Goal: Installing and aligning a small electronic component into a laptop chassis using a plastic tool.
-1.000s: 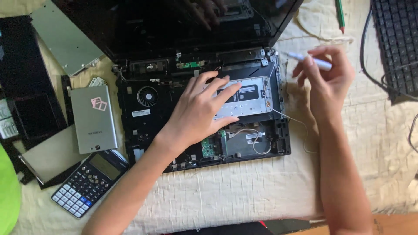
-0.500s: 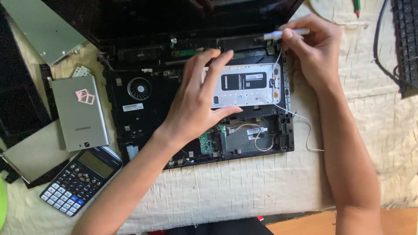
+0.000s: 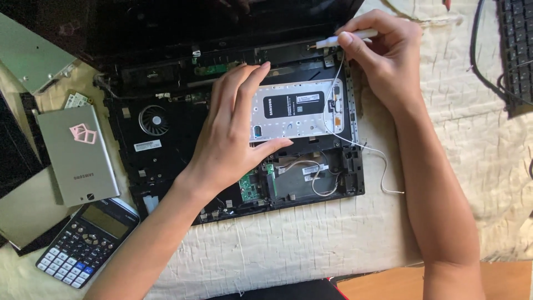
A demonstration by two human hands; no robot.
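An opened black laptop base (image 3: 166, 166) lies in front of me with its fan (image 3: 152, 119) and green circuit board (image 3: 252, 186) exposed. A phone frame, silver and black, (image 3: 302, 108) rests on top of it. My left hand (image 3: 233, 133) lies flat on the laptop, fingers spread, touching the left edge of the phone frame. My right hand (image 3: 383, 53) grips a thin white tool (image 3: 344, 38) whose tip meets the laptop's upper right hinge area. A thin white wire (image 3: 372, 158) trails from there across the cloth.
A silver rectangular device (image 3: 78, 161) and a black calculator (image 3: 89, 241) lie to the left. A grey metal plate (image 3: 28, 55) sits at the upper left. A black keyboard (image 3: 516, 50) and cable are at the upper right. Cream cloth (image 3: 311, 244) covers the table.
My right hand has moved left and down with the white tool, bringing its tip onto the laptop's hinge corner. The view has shifted and closed in; my left hand stays on the laptop.
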